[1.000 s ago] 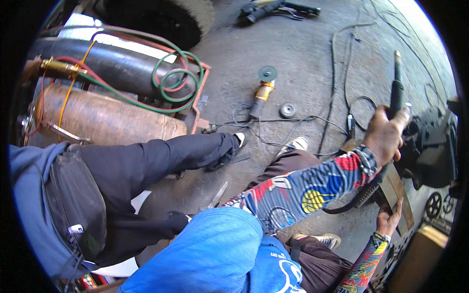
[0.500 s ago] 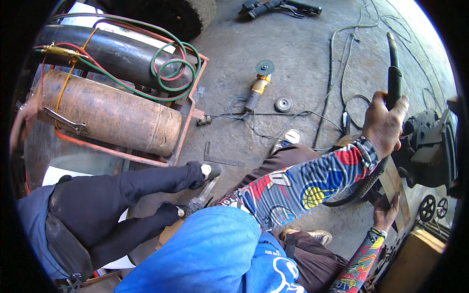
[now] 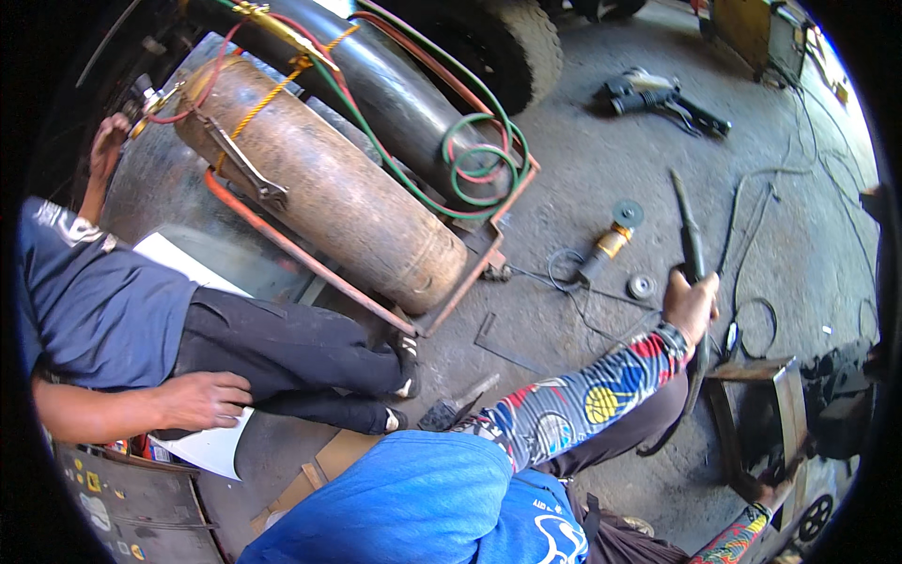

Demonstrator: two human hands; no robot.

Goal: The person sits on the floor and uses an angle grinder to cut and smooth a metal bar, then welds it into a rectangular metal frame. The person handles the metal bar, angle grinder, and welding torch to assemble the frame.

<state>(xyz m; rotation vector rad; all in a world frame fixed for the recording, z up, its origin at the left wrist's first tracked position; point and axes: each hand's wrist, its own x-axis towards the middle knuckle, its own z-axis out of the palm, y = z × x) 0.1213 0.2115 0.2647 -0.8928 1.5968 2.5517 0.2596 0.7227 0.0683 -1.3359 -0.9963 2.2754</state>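
My left hand (image 3: 691,305) is wrapped round the handle of a welding torch (image 3: 692,240), held up with its nozzle pointing away. The torch's black cable hangs below my wrist. At the lower right, my right hand (image 3: 776,493) is closed on the lower part of a steel frame (image 3: 769,376) made of flat bars; the frame and shadow partly hide its fingers. Both forearms wear colourful printed sleeves. Beyond the torch, an angle grinder (image 3: 606,246) lies on the concrete floor with a round disc (image 3: 641,286) nearby.
A co-worker (image 3: 113,301) stands at left, one hand near the valve of a rusty gas cylinder (image 3: 329,197). Beside it lies a black cylinder (image 3: 376,85) with red and green hoses. A steel square (image 3: 507,348), cables (image 3: 738,216) and a black tool (image 3: 658,99) lie on the floor.
My view has swung left, so the cylinders and co-worker show more fully. The torch stays in my left hand and my right hand stays at the steel frame.
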